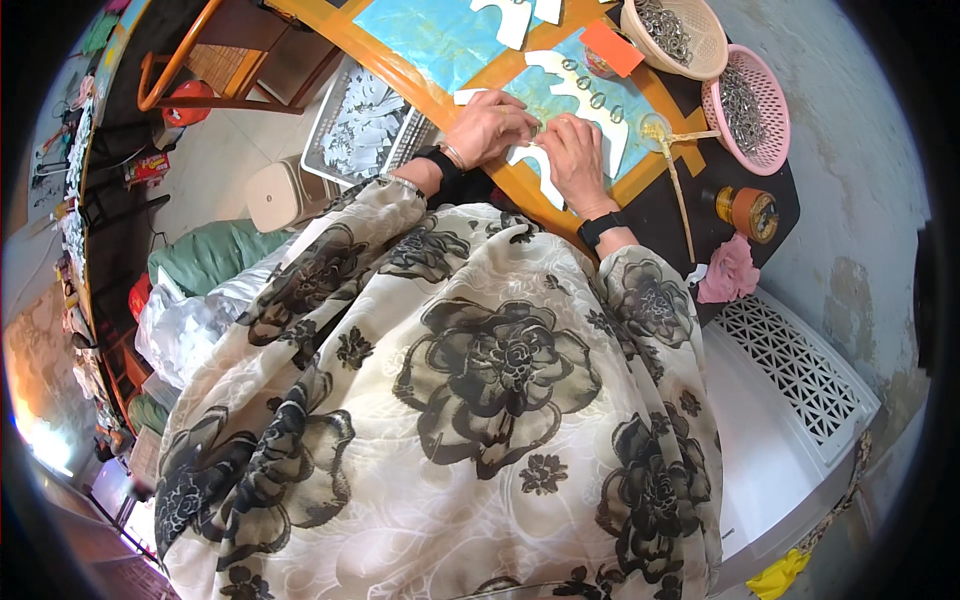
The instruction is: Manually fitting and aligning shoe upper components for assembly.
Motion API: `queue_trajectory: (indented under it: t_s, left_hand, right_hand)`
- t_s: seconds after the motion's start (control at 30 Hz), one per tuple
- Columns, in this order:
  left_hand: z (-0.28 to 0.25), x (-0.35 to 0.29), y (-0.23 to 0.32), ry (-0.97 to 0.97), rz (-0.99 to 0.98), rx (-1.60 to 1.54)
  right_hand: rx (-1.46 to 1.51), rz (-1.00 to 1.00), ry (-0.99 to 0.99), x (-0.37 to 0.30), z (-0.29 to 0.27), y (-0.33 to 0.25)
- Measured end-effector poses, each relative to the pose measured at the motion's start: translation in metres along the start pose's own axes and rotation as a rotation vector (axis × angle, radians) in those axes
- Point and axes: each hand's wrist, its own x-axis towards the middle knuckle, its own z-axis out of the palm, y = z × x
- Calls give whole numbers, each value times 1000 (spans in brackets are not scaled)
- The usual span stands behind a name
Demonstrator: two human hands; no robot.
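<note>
Over the near edge of the work mat, my left hand (488,130) and my right hand (576,163) meet with bent fingers, thumbs and fingertips drawn together. What lies between the fingertips is too small and covered to make out. Beneath them is a white curved cut piece (549,184), partly hidden by my right hand. Just beyond, a white scalloped piece (611,128) carries several oval metal rings (597,100) in a row. A white end (468,97) of another piece shows beside my left hand.
Baskets of metal rings, one cream (702,58) and one pink (775,150), stand at the far right. Nearby are a stick (678,195) by a small glue-smeared dish (655,130), a jar (752,213) and a pink cloth (729,270). A white crate (322,150) of cut pieces sits left.
</note>
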Motion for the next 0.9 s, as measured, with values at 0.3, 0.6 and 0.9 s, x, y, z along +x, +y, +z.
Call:
queue_trajectory:
  t_s: [0.3,0.6,0.9]
  left_hand:
    - [7,-5,-3,42,79,55]
    - [9,-10,-10,-16,191,146]
    - [-8,-17,3,-184,268,271]
  right_hand:
    - [-74,-16,11,-6,-1,-1]
    - [-133,-73,1,-6,-4,-1]
    - [-136,-55,-86,-18,-11,-4]
